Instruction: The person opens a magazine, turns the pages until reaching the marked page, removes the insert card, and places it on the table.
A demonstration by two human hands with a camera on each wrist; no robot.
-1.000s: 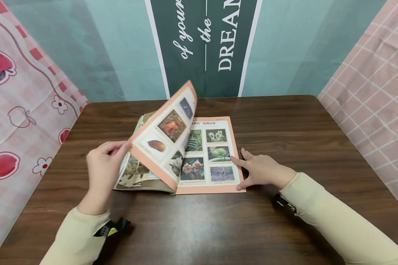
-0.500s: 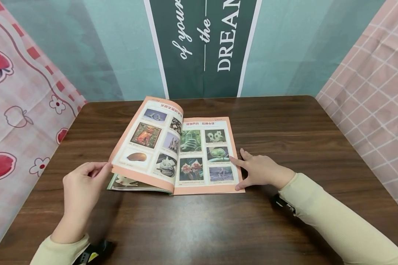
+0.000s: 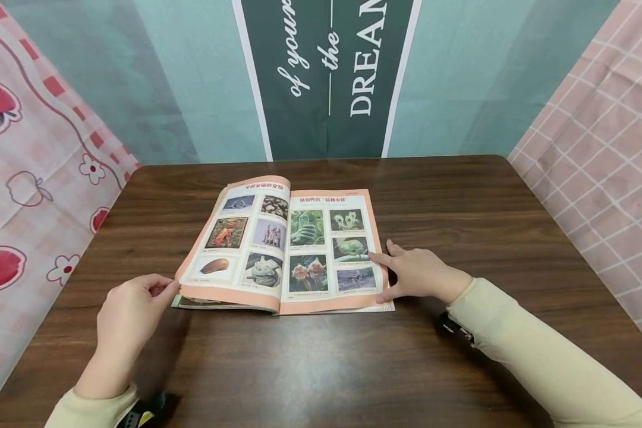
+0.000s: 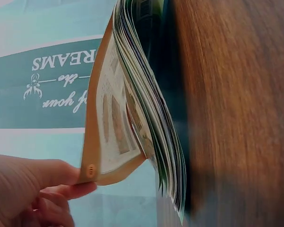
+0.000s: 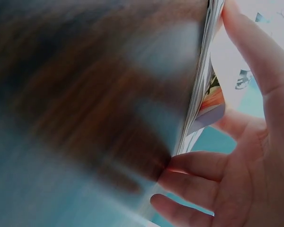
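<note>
An open picture book [image 3: 307, 306] with orange-bordered pages lies on the table in the head view, several photos on each page. My left hand [image 3: 131, 312] pinches the lower outer corner of the left page [image 3: 230, 277] between thumb and index finger. In the left wrist view this page [image 4: 91, 142] stands away from the page stack [image 4: 154, 113]. My right hand [image 3: 419, 273] rests at the lower right edge of the right page [image 3: 329, 301], fingers spread, thumb near its corner. In the right wrist view a page corner [image 5: 213, 106] bulges up beside my fingers.
The dark wooden table [image 3: 321, 368] extends around the book. A teal backdrop with white lettering [image 3: 331, 71] hangs behind it. Patterned cloths flank the table, an apple print [image 3: 43, 190] on the left and a pink grid [image 3: 610, 119] on the right.
My left hand has swung the page from raised over the spine leftward and down onto the left side. The right page's lower corner has shifted slightly, showing a sheet beneath; my right hand stays nearly in place.
</note>
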